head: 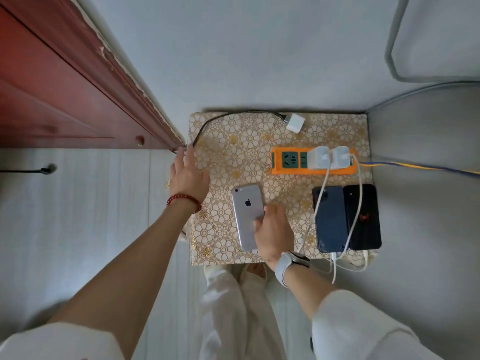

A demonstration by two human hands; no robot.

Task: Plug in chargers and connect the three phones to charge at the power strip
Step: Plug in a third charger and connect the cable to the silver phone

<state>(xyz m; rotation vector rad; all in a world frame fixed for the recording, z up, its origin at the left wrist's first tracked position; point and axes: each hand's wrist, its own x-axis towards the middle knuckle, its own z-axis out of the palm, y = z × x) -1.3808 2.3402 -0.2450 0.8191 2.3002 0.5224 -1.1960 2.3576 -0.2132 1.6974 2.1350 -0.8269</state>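
An orange power strip [288,168] lies on a small table with a floral cloth [233,141]. Two white chargers [330,157] sit in its right sockets, and their white cables run down to a dark blue phone [331,219] and a black phone [363,216] lying side by side. A silver phone [246,214] lies face down left of them; my right hand [274,229] grips its lower right edge. My left hand [188,175] reaches with straight fingers to the end of a black braided cable [207,124], which leads to a third white charger [295,122] lying loose at the table's back.
A red wooden door [65,94] stands at the left, close to the table's corner. The strip's blue and yellow cord [420,168] runs off to the right. A grey curved furniture edge [428,55] fills the upper right. My legs are just below the table.
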